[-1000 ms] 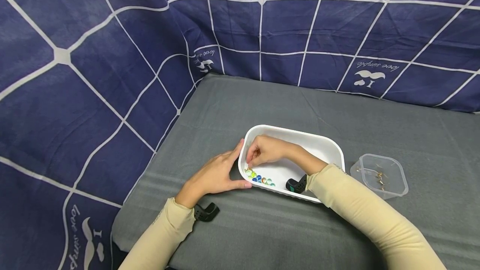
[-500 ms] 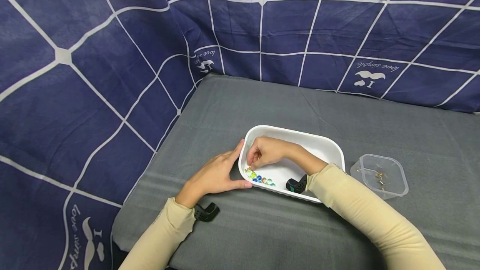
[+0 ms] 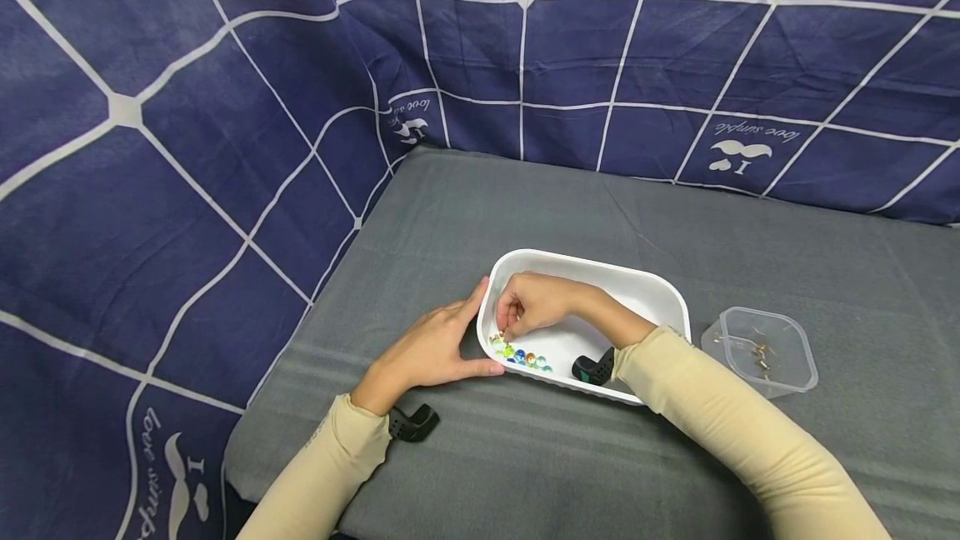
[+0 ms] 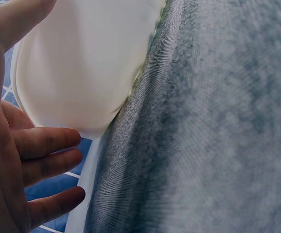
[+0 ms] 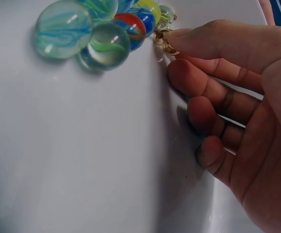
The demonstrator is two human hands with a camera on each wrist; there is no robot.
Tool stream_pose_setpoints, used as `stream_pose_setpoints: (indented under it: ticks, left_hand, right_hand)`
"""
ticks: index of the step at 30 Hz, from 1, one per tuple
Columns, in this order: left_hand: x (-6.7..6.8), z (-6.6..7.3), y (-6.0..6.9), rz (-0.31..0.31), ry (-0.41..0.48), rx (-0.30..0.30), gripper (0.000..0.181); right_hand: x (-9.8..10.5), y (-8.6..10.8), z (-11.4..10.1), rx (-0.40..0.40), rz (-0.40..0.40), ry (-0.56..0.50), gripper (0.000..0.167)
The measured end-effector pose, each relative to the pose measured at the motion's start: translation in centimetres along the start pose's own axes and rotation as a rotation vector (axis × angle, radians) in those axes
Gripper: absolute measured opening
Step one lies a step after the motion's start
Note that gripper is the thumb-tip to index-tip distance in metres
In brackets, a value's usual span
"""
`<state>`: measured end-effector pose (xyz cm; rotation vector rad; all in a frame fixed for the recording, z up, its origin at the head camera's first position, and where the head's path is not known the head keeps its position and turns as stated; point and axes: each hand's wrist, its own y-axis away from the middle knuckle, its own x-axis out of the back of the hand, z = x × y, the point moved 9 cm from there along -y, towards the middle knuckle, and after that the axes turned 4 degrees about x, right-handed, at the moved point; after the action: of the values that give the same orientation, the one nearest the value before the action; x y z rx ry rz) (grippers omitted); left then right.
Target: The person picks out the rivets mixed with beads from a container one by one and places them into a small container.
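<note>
A white tray (image 3: 645,294) stands on the grey cloth, with several glass marbles (image 3: 521,357) gathered in its near left corner. My right hand (image 3: 536,302) reaches inside, fingers bent. Thumb and index finger pinch a small gold ring-shaped metal piece (image 5: 167,42) beside the marbles in the right wrist view; part of it is hidden by the thumb. My left hand (image 3: 431,348) is spread against the tray's left end, thumb along the near side and index finger at the far side. In the left wrist view its fingers (image 4: 50,143) lie fairly straight by the tray's outer wall.
A clear plastic container (image 3: 791,336) stands right of the tray with several small gold-coloured metal pieces (image 3: 761,357) in it. Grey cloth (image 3: 480,198) covers the surface. A blue curtain with white lines (image 3: 465,48) hangs behind and to the left.
My right fingertips have shifted slightly toward the near right, beside the marbles, and a few marbles have moved a little. My left hand and the tray stay in place.
</note>
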<state>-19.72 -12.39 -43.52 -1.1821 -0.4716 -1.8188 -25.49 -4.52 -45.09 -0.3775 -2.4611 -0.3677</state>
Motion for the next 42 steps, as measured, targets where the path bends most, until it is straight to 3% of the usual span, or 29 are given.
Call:
stream_pose_setpoints:
  ticks: [42]
  left_hand:
    - [0.06,0.01,0.03,-0.002,0.001,0.008,0.116]
  right_hand:
    - [0.99,0.72,-0.59,0.024,0.004,-0.070,0.004]
